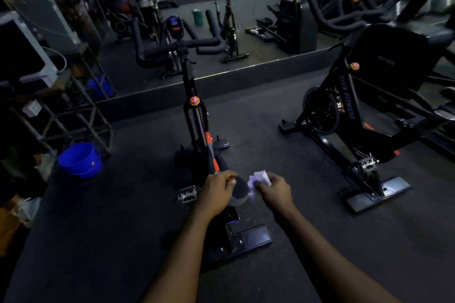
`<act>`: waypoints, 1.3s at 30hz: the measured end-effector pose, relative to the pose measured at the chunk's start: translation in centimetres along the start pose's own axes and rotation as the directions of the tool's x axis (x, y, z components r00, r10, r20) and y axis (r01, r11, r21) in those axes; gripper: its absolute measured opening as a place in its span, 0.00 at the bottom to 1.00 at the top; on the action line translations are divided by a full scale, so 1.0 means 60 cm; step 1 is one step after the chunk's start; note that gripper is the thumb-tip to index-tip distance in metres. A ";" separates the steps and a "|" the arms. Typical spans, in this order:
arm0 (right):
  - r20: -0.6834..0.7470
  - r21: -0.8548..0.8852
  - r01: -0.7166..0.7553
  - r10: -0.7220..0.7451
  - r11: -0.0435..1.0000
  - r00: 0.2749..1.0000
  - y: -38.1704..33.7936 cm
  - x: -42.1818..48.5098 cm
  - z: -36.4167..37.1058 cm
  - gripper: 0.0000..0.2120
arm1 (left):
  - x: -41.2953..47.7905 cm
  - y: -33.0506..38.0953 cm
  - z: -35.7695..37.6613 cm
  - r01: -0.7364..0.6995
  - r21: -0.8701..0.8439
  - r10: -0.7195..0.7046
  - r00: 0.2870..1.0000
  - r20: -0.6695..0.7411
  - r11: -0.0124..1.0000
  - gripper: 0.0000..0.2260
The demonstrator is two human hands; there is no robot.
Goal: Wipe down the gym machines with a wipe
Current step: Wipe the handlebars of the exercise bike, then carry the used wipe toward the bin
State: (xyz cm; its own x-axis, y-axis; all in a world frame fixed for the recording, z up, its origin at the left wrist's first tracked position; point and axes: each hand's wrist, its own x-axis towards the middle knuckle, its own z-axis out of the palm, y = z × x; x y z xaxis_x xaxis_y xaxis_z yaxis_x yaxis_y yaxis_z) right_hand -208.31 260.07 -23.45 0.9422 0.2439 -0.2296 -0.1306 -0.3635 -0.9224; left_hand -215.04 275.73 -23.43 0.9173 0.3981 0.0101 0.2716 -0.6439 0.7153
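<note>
Fingers (227, 176) of the left hand (215, 192) curl over the saddle (240, 189) of the bike (195, 118), steadying it. Just right, the wipe (258, 178) sits bunched against the saddle's side, pinched by the right hand (275, 190). Best bet: flatten it, stroke nose to tail.

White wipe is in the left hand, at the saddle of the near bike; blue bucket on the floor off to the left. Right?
Not quite. The head view shows the white wipe in the right hand, at the saddle of the near bike; the left hand grips the saddle with no wipe. The blue bucket is on the floor off to the left.
</note>
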 end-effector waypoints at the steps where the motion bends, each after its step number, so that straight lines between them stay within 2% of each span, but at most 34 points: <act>1: 0.009 0.012 0.005 -0.005 1.000 1.000 0.000 0.004 -0.019 0.06 | 0.004 0.016 0.002 -0.016 -0.005 0.016 1.000 0.010 1.000 0.11; 5: -0.008 0.053 0.033 -0.032 0.998 0.999 0.010 0.029 -0.088 0.14 | 0.036 0.069 0.013 -0.100 -0.032 0.102 0.993 0.062 0.995 0.12; 8: -0.086 0.093 0.033 -0.025 0.995 0.996 -0.017 0.019 -0.146 0.04 | 0.084 0.117 0.025 -0.216 -0.046 0.220 0.967 0.127 0.975 0.11; 12: -0.202 0.037 0.023 -0.015 0.999 0.979 -0.022 0.028 -0.204 0.03 | 0.145 0.171 0.048 -0.363 -0.058 0.367 0.910 0.194 0.930 0.10; 14: -0.305 0.066 -0.006 0.025 0.998 0.952 -0.014 0.040 -0.241 0.07 | 0.175 0.208 0.072 -0.436 -0.073 0.439 0.862 0.254 0.897 0.09; 15: -0.353 0.059 -0.020 0.040 0.998 0.935 -0.018 0.036 -0.255 0.06 | 0.189 0.224 0.085 -0.469 -0.090 0.475 0.835 0.276 0.878 0.09; 20: -0.575 0.108 -0.052 0.105 0.993 0.811 -0.005 0.012 -0.330 0.05 | 0.216 0.320 0.162 -0.593 -0.214 0.624 0.674 0.395 0.776 0.08; 23: -0.670 0.148 -0.081 0.160 0.986 0.725 0.038 -0.015 -0.386 0.12 | 0.210 0.378 0.224 -0.664 -0.273 0.702 0.551 0.450 0.696 0.07; 25: -0.707 0.150 -0.104 0.180 0.983 0.684 0.058 -0.033 -0.414 0.15 | 0.205 0.406 0.260 -0.684 -0.297 0.725 0.499 0.475 0.666 0.07; 28: -0.787 0.222 -0.078 0.226 0.972 0.573 0.092 -0.082 -0.474 0.04 | 0.180 0.472 0.338 -0.711 -0.367 0.764 0.374 0.525 0.600 0.07; 30: -0.805 0.258 -0.089 0.265 0.962 0.531 0.114 -0.107 -0.514 0.02 | 0.161 0.514 0.380 -0.718 -0.393 0.774 0.318 0.548 0.574 0.07; 34: -0.879 0.299 -0.064 0.300 0.952 0.371 0.168 -0.176 -0.618 0.12 | 0.105 0.614 0.485 -0.744 -0.443 0.796 0.196 0.572 0.501 0.04; 36: -0.889 0.342 -0.037 0.336 0.939 0.312 0.195 -0.217 -0.667 0.11 | 0.062 0.670 0.536 -0.745 -0.488 0.802 0.104 0.588 0.455 0.04; 39: -0.904 0.356 -0.040 0.355 0.934 0.239 0.231 -0.267 -0.737 0.11 | -0.004 0.748 0.592 -0.731 -0.547 0.805 0.006 0.593 0.409 0.04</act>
State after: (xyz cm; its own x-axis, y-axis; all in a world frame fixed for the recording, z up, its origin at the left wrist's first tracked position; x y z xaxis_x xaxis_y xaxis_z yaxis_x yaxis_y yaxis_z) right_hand -211.59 211.34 -18.81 0.4574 -0.8835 -0.1014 -0.2690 -0.0288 -0.9627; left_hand -192.73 223.53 -16.13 0.3971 -0.9035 0.1613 -0.7186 -0.1968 0.6670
